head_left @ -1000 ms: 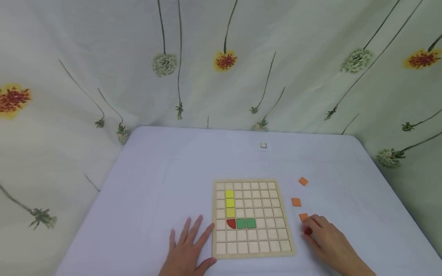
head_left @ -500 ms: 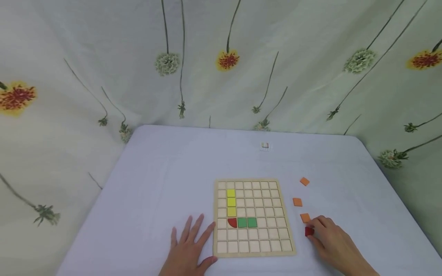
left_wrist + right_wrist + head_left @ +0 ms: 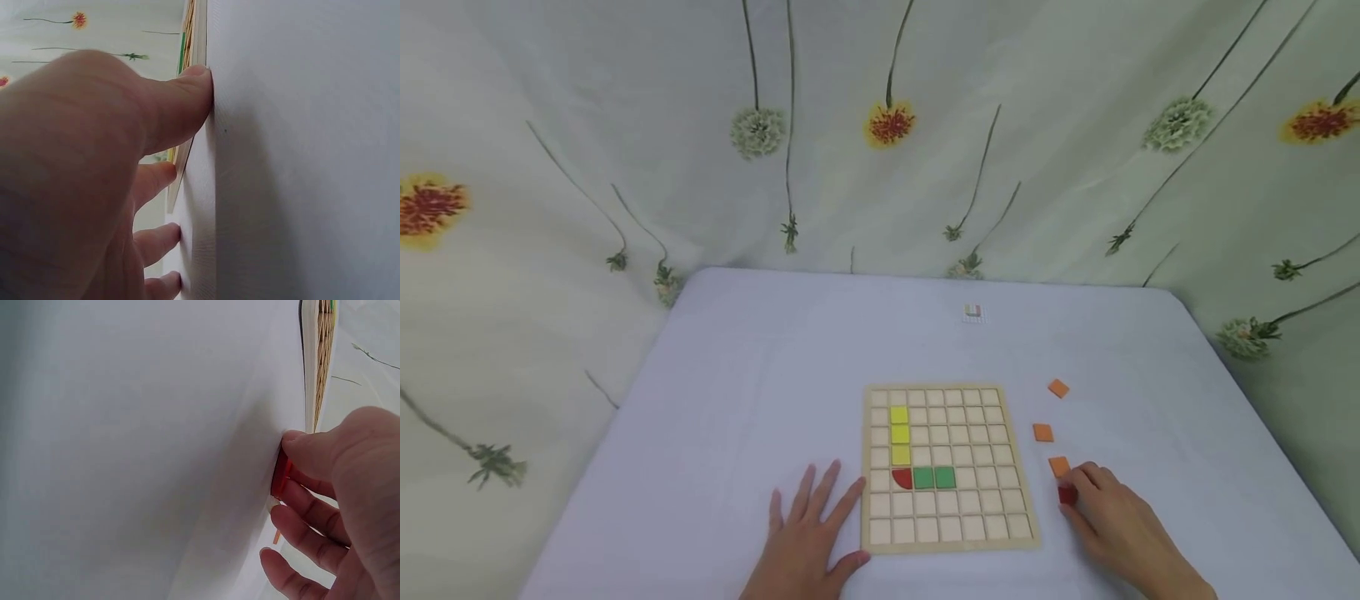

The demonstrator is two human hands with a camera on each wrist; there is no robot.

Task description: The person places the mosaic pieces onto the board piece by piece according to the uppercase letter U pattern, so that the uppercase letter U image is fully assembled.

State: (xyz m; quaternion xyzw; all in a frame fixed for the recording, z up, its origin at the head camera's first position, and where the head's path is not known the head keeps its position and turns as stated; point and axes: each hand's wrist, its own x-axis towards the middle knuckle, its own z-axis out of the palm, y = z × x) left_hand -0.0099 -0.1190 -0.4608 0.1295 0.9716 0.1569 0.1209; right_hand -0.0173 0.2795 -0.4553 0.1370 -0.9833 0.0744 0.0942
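My right hand (image 3: 1112, 521) pinches a small red tile (image 3: 1067, 495) between thumb and fingers, low at the table to the right of the board; in the right wrist view the red tile (image 3: 281, 475) shows edge-on. My left hand (image 3: 805, 537) lies with spread fingers at the left edge of the wooden grid board (image 3: 951, 547), thumb and index fingertip right at its rim. In the board's cells, three yellow tiles (image 3: 900, 434) form a column, with a red quarter-round tile (image 3: 902, 478) below them and two green tiles (image 3: 934, 477) to its right.
Three orange tiles (image 3: 1042, 432) lie in a loose line right of the board, the nearest beside my right fingertips. A small pattern card (image 3: 973, 313) lies near the back of the white table (image 3: 737, 375). Flower-printed cloth (image 3: 827, 167) hangs behind.
The red tile, mostly covered by my right fingers a second ago, now shows more between them. The right hand has barely shifted; the left hand stays at the board's edge.
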